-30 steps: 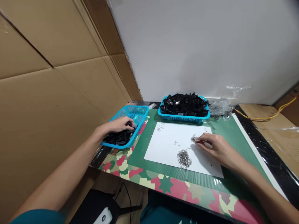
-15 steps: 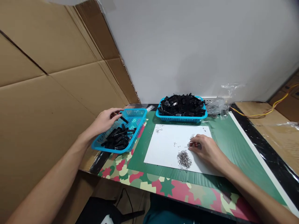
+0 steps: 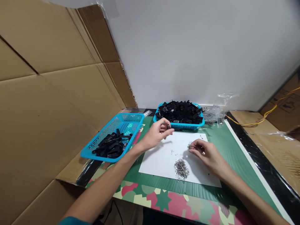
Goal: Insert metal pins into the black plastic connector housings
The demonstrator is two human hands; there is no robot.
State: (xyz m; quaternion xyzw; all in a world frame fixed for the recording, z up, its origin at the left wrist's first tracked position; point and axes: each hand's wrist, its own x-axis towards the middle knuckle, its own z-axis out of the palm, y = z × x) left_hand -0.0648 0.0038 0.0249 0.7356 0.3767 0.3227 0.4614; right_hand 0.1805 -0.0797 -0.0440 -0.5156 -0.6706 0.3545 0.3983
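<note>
My left hand (image 3: 161,132) is over the far left part of the white sheet (image 3: 154,162), close to the front of the far blue basket (image 3: 185,125). Its thumb and fingers are apart, and I make out nothing held between them. Small black plastic parts (image 3: 180,112) fill that basket in a heap. Over the sheet's right side, my right hand (image 3: 206,153) pinches a thin rod-like piece (image 3: 192,146), mostly hidden by the fingers. Just beyond those fingertips lie a few tiny metal pieces (image 3: 189,144). A pile of small shiny metal pieces (image 3: 181,169) lies nearer me.
At the left, another blue basket (image 3: 90,153) holds fewer black parts (image 3: 112,145). Clear plastic bags (image 3: 214,114) lie right of the far basket. Cardboard (image 3: 58,93) walls the left side, and a yellow cable (image 3: 264,118) runs along the right.
My left hand has moved right, from above the left basket to the front of the far one. The black part it held is no longer visible in it. My right hand has barely moved.
</note>
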